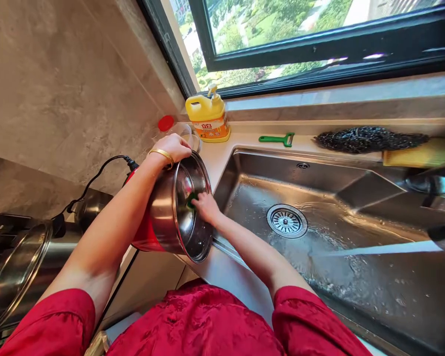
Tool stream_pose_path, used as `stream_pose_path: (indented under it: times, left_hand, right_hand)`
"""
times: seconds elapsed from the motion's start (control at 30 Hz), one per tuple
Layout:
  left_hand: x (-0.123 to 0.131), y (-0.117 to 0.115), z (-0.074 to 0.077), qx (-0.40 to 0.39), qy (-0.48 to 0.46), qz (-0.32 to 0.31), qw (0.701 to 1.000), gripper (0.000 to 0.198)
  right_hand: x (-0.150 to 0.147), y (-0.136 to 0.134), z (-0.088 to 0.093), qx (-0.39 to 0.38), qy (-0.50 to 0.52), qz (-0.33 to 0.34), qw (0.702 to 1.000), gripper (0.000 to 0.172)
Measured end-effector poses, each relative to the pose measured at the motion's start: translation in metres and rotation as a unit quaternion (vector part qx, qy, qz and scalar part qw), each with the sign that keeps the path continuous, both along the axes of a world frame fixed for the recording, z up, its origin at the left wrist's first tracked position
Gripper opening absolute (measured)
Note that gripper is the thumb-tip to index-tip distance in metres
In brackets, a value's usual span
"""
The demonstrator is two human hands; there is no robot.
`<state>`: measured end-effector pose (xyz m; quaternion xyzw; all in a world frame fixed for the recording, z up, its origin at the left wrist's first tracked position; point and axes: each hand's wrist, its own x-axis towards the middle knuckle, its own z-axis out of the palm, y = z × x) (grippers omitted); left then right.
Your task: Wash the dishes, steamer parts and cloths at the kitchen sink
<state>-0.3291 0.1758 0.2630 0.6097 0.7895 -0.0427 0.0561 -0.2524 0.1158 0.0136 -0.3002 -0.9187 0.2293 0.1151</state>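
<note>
My left hand [172,148], with a gold bangle on the wrist, grips the rim of a stainless steel pot [166,207] at its top edge. The pot is tilted on its side above the counter edge, its open mouth facing right towards the sink. My right hand [206,207] reaches into the pot and presses a green scouring sponge [192,200] against the inner wall. Most of the sponge is hidden by my fingers. A red part [144,237] shows behind the pot, and I cannot tell whether it belongs to the pot.
Right of the pot lies a wet steel sink [292,183] with a drain strainer [287,221], and water streams in from the right. Along its back edge are a yellow dish soap jug [208,118], green peeler [277,140], and steel wool scrubber [371,139]. A corded appliance [33,257] stands left.
</note>
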Motion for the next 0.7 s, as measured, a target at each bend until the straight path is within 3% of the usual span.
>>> stream_pose_path:
  times: [0.1,0.17,0.2,0.23,0.27,0.37,0.4,0.43,0.47,0.57,0.7]
  left_hand:
    - [-0.002,0.0,-0.001,0.006,0.004,-0.003,1.0,0.029]
    - [-0.002,0.0,-0.002,0.008,0.004,-0.007,1.0,0.029]
    - [-0.001,0.0,-0.002,0.007,0.003,-0.009,1.0,0.029]
    - [0.0,0.0,-0.001,0.003,0.003,-0.009,1.0,0.029]
    - [0.001,-0.001,-0.001,-0.005,0.003,-0.008,1.0,0.029]
    - [0.004,-0.004,0.002,-0.035,0.012,-0.005,0.999,0.033]
    - [0.005,-0.005,0.003,-0.042,0.014,-0.004,0.999,0.035]
    - [0.004,-0.005,0.003,-0.045,0.015,-0.004,0.999,0.037]
    - [0.004,-0.006,0.003,-0.047,0.017,-0.004,0.999,0.038]
    - [0.002,-0.006,0.001,-0.048,0.027,0.007,0.998,0.039]
    - [0.002,-0.006,0.0,-0.044,0.039,0.019,0.998,0.037]
  right_hand:
    - [0.021,0.044,0.001,0.008,0.037,-0.151,0.988,0.027]
    - [0.047,0.055,-0.01,-0.09,0.119,-0.278,0.949,0.025]
    - [0.066,0.055,-0.022,-0.172,0.186,-0.336,0.907,0.024]
    - [0.089,0.05,-0.036,-0.268,0.266,-0.383,0.843,0.025]
    - [0.116,0.042,-0.052,-0.364,0.356,-0.417,0.753,0.026]
    - [0.208,0.001,-0.093,-0.533,0.564,-0.443,0.449,0.023]
    - [0.237,-0.015,-0.1,-0.546,0.602,-0.45,0.371,0.021]
    - [0.261,-0.03,-0.104,-0.541,0.628,-0.465,0.312,0.02]
    - [0.28,-0.042,-0.105,-0.524,0.648,-0.482,0.271,0.021]
    - [0.31,-0.059,-0.099,-0.445,0.694,-0.521,0.221,0.023]
    - [0.313,-0.049,-0.086,-0.393,0.738,-0.495,0.237,0.029]
